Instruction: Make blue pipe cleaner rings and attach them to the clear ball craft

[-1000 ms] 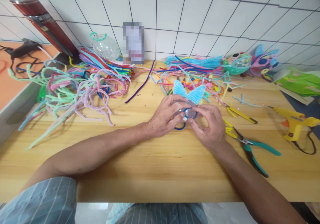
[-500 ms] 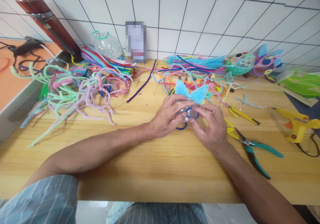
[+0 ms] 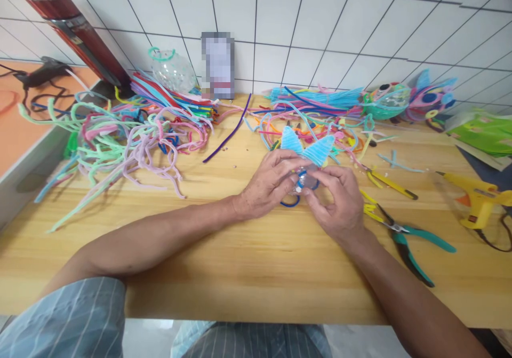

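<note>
Between both hands is a small clear plastic piece (image 3: 307,179) with blue pipe cleaner on it. A light-blue ridged tail-like shape (image 3: 318,150) with two points stands up behind the fingers. My left hand (image 3: 270,184) wraps the piece from the left, its thumb near a small white spot. From the right, my right hand (image 3: 338,198) grips the piece with fingers and thumb. A dark blue loop (image 3: 290,201) shows below the left fingertips. The fingers hide part of the clear piece.
Pliers with teal handles (image 3: 426,238), a yellow cutter (image 3: 394,184) and a yellow glue gun (image 3: 478,195) lie at right. Tangled pipe cleaners (image 3: 140,150) spread at left. Along the wall stand a phone (image 3: 218,64), a red flask (image 3: 76,35) and a green plastic fish (image 3: 386,102).
My left thumb and fingers have shifted slightly on the clear piece, showing a little more of it. The camera view has moved very slightly.
</note>
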A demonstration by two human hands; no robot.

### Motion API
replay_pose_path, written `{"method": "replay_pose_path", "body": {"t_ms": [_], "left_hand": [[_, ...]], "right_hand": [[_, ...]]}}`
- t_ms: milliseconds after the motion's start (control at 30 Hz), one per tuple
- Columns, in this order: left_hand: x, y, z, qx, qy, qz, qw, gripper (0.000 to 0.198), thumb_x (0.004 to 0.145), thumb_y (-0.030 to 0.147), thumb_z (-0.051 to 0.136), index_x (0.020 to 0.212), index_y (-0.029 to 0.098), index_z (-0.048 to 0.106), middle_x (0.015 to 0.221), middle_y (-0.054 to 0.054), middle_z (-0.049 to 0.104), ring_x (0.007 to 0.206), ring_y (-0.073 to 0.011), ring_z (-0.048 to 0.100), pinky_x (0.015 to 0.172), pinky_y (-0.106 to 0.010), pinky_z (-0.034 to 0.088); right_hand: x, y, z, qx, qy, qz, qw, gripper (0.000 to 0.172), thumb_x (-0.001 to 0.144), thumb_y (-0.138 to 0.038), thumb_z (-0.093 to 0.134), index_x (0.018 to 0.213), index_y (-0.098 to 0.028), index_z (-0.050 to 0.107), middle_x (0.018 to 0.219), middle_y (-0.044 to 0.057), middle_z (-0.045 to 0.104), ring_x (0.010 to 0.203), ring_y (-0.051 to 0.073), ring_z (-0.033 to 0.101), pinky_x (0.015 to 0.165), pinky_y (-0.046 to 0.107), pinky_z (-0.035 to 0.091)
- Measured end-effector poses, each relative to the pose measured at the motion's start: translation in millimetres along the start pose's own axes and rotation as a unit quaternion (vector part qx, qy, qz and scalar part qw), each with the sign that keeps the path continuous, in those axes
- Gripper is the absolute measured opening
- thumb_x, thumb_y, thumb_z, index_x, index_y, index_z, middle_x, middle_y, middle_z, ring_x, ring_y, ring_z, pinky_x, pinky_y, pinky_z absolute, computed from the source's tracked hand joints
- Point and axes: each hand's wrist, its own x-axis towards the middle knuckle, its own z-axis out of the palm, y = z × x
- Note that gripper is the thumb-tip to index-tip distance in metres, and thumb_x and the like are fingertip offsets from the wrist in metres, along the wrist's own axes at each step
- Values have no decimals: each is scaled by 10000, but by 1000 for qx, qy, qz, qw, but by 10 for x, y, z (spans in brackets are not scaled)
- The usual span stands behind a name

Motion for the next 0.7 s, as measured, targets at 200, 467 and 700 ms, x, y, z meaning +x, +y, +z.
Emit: {"method": "replay_pose_path", "body": {"t_ms": [200,467,700], "left_hand": [[6,-6,-2,-4,-3,-1,1000,365,1073,245,493,1429,236,575,1329,-121,663,1295,-223,585,1114,-433,495],[3,-8,-1,-24,2,1,1000,380,1061,213,492,1432,243,573,1331,-105,660,1290,-215,573,1124,-422,470],[-7,-16,0,-30,1,-14,999,380,1073,261,477,1438,244,582,1335,-114,649,1290,-228,567,1125,-442,472]], "right_hand": [[-3,-4,8,-1,4,1,1000,419,893,-189,746,1293,-279,655,1082,75,681,973,247,692,816,426,611],[12,-18,-1,-3,1,0,1000,410,889,-178,754,1279,-267,663,1081,83,678,969,248,693,812,419,613],[10,-23,2,-5,1,1,1000,389,898,-192,751,1270,-268,665,1075,78,679,966,244,692,807,413,613]]}}
